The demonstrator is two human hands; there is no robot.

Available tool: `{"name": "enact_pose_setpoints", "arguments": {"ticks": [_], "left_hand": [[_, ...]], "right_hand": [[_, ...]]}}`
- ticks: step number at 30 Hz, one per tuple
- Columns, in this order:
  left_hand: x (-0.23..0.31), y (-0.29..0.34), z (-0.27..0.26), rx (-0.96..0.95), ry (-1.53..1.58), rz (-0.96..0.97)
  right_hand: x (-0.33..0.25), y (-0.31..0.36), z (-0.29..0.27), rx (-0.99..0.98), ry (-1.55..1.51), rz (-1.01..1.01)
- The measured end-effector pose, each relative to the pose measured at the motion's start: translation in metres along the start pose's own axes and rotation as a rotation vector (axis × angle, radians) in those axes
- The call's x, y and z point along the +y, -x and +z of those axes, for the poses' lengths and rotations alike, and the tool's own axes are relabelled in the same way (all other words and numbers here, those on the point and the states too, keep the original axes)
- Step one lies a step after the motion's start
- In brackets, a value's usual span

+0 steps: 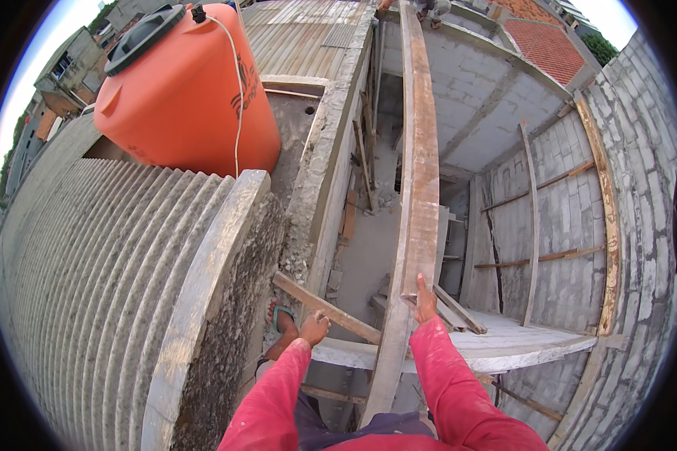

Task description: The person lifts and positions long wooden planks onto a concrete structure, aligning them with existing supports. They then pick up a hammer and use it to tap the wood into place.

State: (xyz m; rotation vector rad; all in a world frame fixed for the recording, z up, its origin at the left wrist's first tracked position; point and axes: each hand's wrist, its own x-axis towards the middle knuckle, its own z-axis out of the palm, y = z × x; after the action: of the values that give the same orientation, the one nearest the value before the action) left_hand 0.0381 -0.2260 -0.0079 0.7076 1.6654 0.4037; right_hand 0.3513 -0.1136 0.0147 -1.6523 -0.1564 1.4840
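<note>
A long wooden beam (pixel 420 180) runs away from my body, across an open gap between walls, to the far edge. My right hand (pixel 424 302) grips its right side, thumb pointing up along the wood. Left of the beam, my left hand (pixel 315 328) is closed, just over a short wooden plank (pixel 338 319) that slants toward the beam. Whether anything is inside its fingers is hidden. My foot in a green sandal (pixel 281 314) stands on the ledge beside that plank. A pale concrete ledge (pixel 504 349) passes under the beam.
An orange water tank (pixel 192 94) stands on the left beyond a corrugated roof (pixel 105 278). A deep drop to a floor (pixel 372 233) lies under the beam. Another person's hand (pixel 385 4) is at the beam's far end. Wooden battens (pixel 532 225) brace the right-hand block wall (pixel 639 188).
</note>
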Motion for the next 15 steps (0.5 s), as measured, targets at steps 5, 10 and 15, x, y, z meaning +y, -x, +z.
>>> {"name": "enact_pose_setpoints", "arguments": {"ticks": [5,10,15], "left_hand": [[-0.072,0.027,0.015,0.051,-0.057,-0.036],[-0.060,0.017,0.037,0.036,0.051,0.021],[0.006,0.007,0.062,-0.010,-0.026,0.098]], "right_hand": [[-0.001,0.003,0.010,-0.032,0.023,0.019],[-0.004,0.004,0.010,-0.067,0.023,-0.015],[-0.012,0.020,0.017,-0.064,0.047,-0.003]]}}
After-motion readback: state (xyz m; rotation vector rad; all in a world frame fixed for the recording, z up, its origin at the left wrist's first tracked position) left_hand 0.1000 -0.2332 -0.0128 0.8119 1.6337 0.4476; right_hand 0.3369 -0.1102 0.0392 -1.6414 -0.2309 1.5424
